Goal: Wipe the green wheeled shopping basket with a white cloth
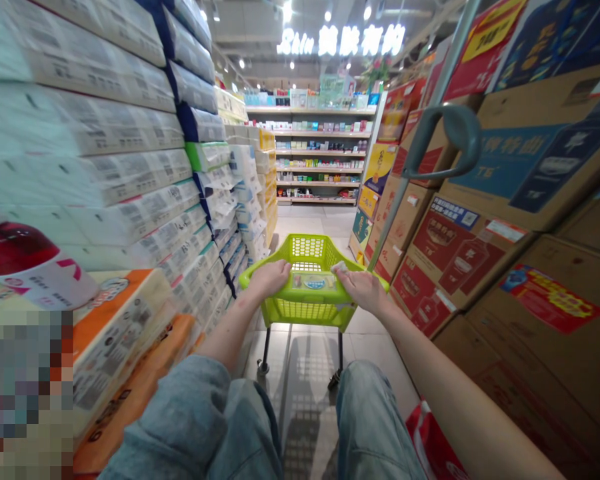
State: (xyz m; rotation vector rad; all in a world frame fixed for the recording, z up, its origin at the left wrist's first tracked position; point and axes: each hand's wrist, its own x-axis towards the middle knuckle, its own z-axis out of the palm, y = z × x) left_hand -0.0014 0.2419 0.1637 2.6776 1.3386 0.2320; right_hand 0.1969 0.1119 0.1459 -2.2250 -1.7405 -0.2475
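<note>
A lime-green plastic shopping cart (pixel 310 312) stands in front of me, its lattice basket on thin dark legs with casters. My left hand (pixel 273 277) is closed over the left part of its handle bar (pixel 305 282). On the right part of the bar, my right hand (pixel 364 288) is closed too. A small crumpled white thing (pixel 340 267) shows at the right hand's fingertips; it could be a tissue. Between the hands, a printed label (pixel 314 281) sits on the bar. The basket's bottom is largely hidden behind the bar.
Tall stacks of packaged tissue (pixel 130 133) line the left side, with a bottle of red liquid (pixel 25 257) close by. Cardboard cartons (pixel 500 153) wall the right. A slanting grey pole (pixel 391 217) bears a blue-grey handle (pixel 425 143). Shelves (pixel 320 153) of small goods stand ahead.
</note>
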